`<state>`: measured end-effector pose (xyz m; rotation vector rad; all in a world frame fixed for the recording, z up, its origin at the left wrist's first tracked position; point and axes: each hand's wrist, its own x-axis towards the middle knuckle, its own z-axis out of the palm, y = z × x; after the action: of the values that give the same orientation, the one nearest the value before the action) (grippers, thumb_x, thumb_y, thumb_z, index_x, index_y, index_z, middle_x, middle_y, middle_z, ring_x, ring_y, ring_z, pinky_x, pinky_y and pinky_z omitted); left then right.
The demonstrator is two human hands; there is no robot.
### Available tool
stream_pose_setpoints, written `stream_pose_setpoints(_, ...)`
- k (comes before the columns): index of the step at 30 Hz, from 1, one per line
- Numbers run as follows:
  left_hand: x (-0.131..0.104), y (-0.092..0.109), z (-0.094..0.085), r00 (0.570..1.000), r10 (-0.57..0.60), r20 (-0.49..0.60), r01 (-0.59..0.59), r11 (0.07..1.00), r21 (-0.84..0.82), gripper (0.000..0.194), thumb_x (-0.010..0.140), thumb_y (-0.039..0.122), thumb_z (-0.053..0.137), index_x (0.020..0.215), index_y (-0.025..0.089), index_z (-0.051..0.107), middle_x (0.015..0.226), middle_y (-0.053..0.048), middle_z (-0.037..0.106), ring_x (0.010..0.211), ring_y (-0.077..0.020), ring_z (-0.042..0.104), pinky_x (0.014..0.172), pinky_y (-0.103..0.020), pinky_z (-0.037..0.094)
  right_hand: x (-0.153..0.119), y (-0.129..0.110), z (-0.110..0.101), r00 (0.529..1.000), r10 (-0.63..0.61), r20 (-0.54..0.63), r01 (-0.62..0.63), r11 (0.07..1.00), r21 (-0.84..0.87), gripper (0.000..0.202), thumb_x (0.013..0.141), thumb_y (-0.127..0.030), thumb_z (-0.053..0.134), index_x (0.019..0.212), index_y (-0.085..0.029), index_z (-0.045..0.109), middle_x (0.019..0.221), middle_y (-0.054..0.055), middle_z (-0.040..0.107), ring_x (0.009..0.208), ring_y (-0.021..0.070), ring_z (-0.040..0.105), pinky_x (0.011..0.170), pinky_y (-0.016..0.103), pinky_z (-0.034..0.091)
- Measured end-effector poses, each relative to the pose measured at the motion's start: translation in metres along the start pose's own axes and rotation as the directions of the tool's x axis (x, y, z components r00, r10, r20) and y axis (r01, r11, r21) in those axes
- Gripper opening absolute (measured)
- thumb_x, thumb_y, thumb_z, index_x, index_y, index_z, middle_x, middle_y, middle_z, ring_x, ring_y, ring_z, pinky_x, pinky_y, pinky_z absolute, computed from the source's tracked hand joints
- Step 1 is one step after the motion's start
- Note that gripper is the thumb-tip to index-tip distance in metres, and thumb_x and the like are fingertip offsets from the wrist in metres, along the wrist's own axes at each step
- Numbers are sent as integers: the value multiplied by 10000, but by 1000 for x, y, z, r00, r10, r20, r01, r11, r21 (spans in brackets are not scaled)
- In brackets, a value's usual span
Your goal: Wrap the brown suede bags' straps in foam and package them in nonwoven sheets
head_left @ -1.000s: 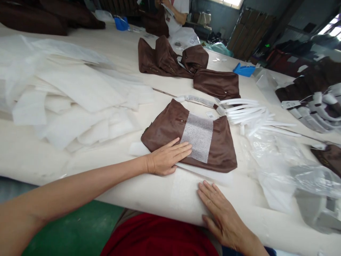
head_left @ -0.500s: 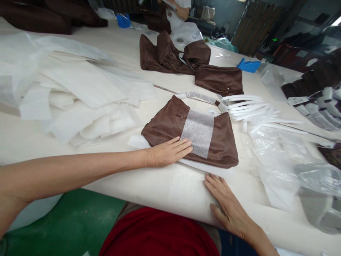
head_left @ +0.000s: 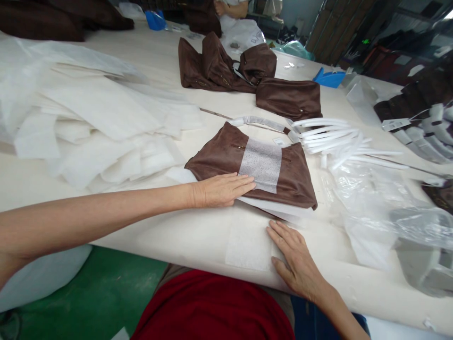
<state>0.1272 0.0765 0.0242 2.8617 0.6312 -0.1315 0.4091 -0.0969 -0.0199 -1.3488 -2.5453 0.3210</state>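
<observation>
Pressing left hand [head_left: 222,190]: flat on the near edge of the brown bag, fingers straight and close together, gripping nothing; their tips reach the pale strip [head_left: 262,165].
Right hand [head_left: 293,252]: palm down at the table [head_left: 170,236], thumb apart from the fingers, closed on nothing, beside a thin square sheet [head_left: 247,243]; whether the fingertips touch it, I cannot tell.
Brown bag [head_left: 215,156]: lying flat on the table in front of the person, the wrapped handle [head_left: 262,122] on its far side.
Holding it well: spread light, even pressure from the left palm, so that the leather stays unmarked and the pale strip lies smooth and straight.
White sheet [head_left: 271,206]: jutting out at the bag's near edge; a dark band shows below it, and how the layers are stacked is hard to make out.
Foam tubes [head_left: 325,137]: heaped just right of the bag, best kept clear of it.
Far side: other brown bags [head_left: 226,66] overlap; a co-worker [head_left: 233,9] is cut off by the top edge.
</observation>
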Motion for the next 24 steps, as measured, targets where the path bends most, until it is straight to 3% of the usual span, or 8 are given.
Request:
stream_pose_setpoints(5, 0, -5, -11, 1000, 24, 12, -23, 999, -47, 715, 842, 52, 451, 1520, 123, 234, 1602, -154, 247, 1482, -241, 232, 1203, -442, 242, 18, -3, 9, 992, 48, -119, -55, 997, -53, 461, 953, -186, 485, 1413, -162, 486, 1400, 140, 563, 1195, 276, 516, 920, 422, 398)
stream_pose_setpoints(8, 0, -9, -17, 998, 57, -6, -58, 994, -91, 704, 844, 69, 461, 1513, 111, 245, 1598, -150, 263, 1483, -227, 227, 1212, -404, 225, 29, -3, 17, 973, -22, -229, 2, 996, -89, 396, 978, -119, 421, 1350, -153, 552, 1341, 141, 611, 1157, 257, 534, 895, 399, 407)
stream_pose_setpoints(14, -2, -6, -22, 999, 43, -24, -45, 995, -84, 681, 852, 61, 451, 1503, 99, 255, 1587, -160, 287, 1477, -219, 246, 1204, -386, 250, 51, -5, 26, 931, -173, -321, 146, 984, -106, 402, 971, -65, 365, 1295, -131, 592, 1298, 135, 654, 1224, 257, 552, 884, 400, 445)
stream_pose_setpoints(18, -4, 0, -10, 998, 24, -53, -26, 999, -36, 724, 831, 38, 483, 1507, 130, 239, 1592, -151, 277, 1481, -229, 232, 1208, -411, 249, 60, -21, 36, 886, -246, -392, 229, 969, -91, 398, 956, -22, 358, 1254, -119, 604, 1249, 116, 689, 1265, 214, 562, 1017, 410, 451)
stream_pose_setpoints(24, -9, 6, 23, 987, 55, -153, -40, 994, 102, 549, 944, 13, 296, 1485, 113, 298, 1551, -172, 351, 1468, -259, 250, 1197, -475, 271, 56, -42, 31, 881, -244, -406, 242, 969, -56, 377, 968, -38, 350, 1250, -110, 589, 1225, 111, 702, 1264, 202, 574, 1044, 395, 492)
